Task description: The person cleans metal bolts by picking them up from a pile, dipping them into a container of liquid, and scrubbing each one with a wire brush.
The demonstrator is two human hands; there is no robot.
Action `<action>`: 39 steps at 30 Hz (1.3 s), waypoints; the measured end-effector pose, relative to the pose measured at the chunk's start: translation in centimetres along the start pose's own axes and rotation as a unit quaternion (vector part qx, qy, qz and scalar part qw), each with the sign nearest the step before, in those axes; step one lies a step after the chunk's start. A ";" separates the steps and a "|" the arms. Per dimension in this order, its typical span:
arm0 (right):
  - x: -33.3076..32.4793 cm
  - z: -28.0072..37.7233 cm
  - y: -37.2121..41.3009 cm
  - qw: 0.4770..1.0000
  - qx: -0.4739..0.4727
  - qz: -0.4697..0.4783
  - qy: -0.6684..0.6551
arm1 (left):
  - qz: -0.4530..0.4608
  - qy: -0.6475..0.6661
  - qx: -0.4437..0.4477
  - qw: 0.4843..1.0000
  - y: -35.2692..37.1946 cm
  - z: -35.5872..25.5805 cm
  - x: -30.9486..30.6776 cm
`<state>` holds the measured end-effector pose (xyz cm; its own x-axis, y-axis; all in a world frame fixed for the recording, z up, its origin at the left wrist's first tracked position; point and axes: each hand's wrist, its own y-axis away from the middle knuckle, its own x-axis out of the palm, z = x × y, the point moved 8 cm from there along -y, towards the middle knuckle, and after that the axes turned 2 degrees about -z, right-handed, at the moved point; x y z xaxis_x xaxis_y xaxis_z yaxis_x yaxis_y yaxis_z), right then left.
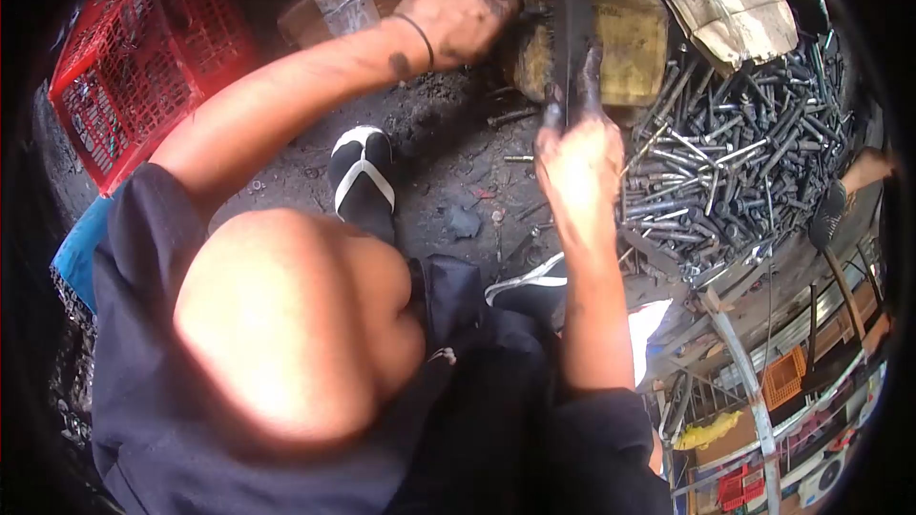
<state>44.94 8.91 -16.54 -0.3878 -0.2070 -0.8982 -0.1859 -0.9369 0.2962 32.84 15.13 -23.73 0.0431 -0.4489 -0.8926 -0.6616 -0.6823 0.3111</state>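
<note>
Step in hand: I judge this is work at the tin (634,48), with one hand steadying and the other hand bringing a tool to it.
Right hand: my right hand (575,167) is closed around the lower end of a dark flat bar (572,29).
Bar: it points away from me and crosses over the left part of the tin.
Left hand: my left hand (458,19) has its fingers curled tight at the tin's left rim. I cannot tell if it pinches the rim or some small part there.
Tin: it lies on the floor (448,148), touching the left hand and just beyond the right hand.
Next move calls for: I think a firm hold on the left side, and the bar kept clear of those fingers.
Nearby: a heap of bolts (739,157) is just right of the right hand, and a red crate (124,57) stands well apart on the left.
</note>
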 end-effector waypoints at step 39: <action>0.5 1.1 -0.7 0.963 -0.103 -0.201 0.149 | -0.062 -0.075 0.024 0.995 -0.1 -0.4 0.0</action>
<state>43.93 9.80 -16.82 -0.0399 0.1420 -0.9891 -0.0725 -0.9877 -0.1388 33.22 14.97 -23.60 0.0163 -0.2698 -0.9628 -0.6929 -0.6973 0.1837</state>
